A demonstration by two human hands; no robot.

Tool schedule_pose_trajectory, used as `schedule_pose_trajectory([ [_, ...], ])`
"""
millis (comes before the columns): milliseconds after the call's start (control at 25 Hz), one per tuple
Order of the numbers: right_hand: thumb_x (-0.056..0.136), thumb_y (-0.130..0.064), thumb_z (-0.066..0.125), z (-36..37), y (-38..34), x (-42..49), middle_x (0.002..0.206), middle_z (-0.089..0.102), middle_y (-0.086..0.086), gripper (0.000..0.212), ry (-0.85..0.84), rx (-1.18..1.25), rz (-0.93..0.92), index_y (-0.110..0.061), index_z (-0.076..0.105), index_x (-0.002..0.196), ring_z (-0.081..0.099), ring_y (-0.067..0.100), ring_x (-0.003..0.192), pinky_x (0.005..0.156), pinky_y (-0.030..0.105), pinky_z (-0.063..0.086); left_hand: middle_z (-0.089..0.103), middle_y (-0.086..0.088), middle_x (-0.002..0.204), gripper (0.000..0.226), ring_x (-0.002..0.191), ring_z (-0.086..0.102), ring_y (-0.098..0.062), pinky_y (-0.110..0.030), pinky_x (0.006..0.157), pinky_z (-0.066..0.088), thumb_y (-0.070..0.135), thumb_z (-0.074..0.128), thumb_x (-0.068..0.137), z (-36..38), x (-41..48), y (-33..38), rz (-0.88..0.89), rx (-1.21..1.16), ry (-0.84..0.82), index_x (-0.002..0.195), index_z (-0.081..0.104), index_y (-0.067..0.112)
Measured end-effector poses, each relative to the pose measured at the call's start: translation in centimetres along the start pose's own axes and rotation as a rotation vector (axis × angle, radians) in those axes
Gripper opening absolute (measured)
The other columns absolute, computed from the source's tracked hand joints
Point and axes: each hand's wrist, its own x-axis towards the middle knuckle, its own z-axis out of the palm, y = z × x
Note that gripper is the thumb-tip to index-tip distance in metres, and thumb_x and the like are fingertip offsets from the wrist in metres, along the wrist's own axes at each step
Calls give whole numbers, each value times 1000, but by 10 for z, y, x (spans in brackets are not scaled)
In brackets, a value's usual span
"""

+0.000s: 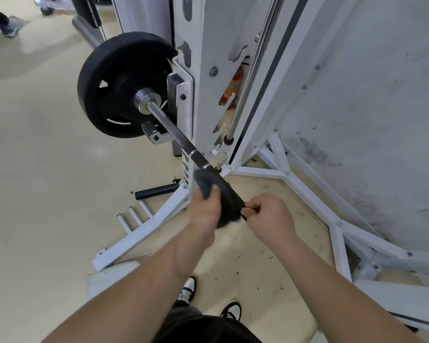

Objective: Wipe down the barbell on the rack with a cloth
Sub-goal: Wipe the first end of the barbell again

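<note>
Both hands are on it now, right hand (268, 216) pinching the tail and left hand (206, 209) clenched around the soft, limp dark grey cloth (223, 196) wrapped over the stiff, heavy steel barbell (174, 131), racked ahead on the white frame (198, 78).

both bare forearms reach up from the bottom of the frame; left hand (204, 209) fist-curled at centre, blurred; right hand (268, 215) just beside it, fingers pinched shut.
</note>
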Motion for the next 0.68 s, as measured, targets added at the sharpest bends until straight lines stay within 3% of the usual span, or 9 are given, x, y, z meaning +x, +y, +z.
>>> schedule_pose_trajectory([
  [120, 90, -18, 70, -13, 5, -3, 83, 75, -11, 13, -88, 261, 71, -21, 81, 84, 70, 10, 82, 77, 30, 56, 80, -7, 104, 20, 100, 74, -25, -38, 86, 59, 27, 59, 103, -4, -18, -20, -153, -27, -220, 112, 72, 15],
  [240, 90, -9, 60, -20, 14, -14, 72, 66, 9, 17, -65, 281, 61, -5, 71, 77, 56, 17, 63, 68, 29, 46, 80, -11, 100, 24, 90, 74, -26, -36, 79, 56, 21, 56, 100, -6, -1, 1, -295, -319, -202, 107, 75, 8],
  [320, 90, -7, 55, -23, 19, -24, 73, 58, 17, 16, -29, 259, 20, 0, 62, 77, 47, 25, 62, 63, 32, 42, 80, -8, 104, 30, 95, 72, -27, -36, 77, 54, 28, 52, 99, 4, -6, 0, -310, -440, -189, 110, 76, 12],
  [400, 92, -8, 57, -24, 24, -28, 79, 66, 14, 16, -2, 260, -1, -2, 67, 80, 59, 27, 70, 70, 39, 54, 79, -8, 111, 34, 106, 72, -30, -38, 81, 54, 32, 50, 102, 13, -28, -29, -230, -287, -201, 120, 73, 15],
  [520, 94, -9, 60, -30, 28, -31, 93, 73, 13, 15, 16, 295, -6, -4, 73, 89, 67, 27, 92, 89, 39, 55, 80, -17, 102, 22, 103, 74, -38, -50, 94, 59, 19, 56, 99, 10, -62, -49, -70, 54, -269, 110, 74, 11],
  [600, 95, -10, 60, -35, 31, -33, 100, 72, 18, 16, 20, 292, -17, -1, 73, 92, 66, 30, 97, 92, 40, 54, 79, -12, 96, 16, 95, 74, -35, -51, 90, 60, 25, 59, 98, 2, -68, -22, 126, 172, -142, 103, 71, 16],
  [680, 96, -11, 60, -41, 37, -34, 98, 74, 15, 18, 28, 337, -15, -3, 75, 90, 67, 27, 95, 87, 34, 56, 72, -1, 94, 17, 87, 69, -24, -44, 80, 57, 37, 57, 96, 0, -65, 15, 415, 454, 22, 107, 59, 24],
])
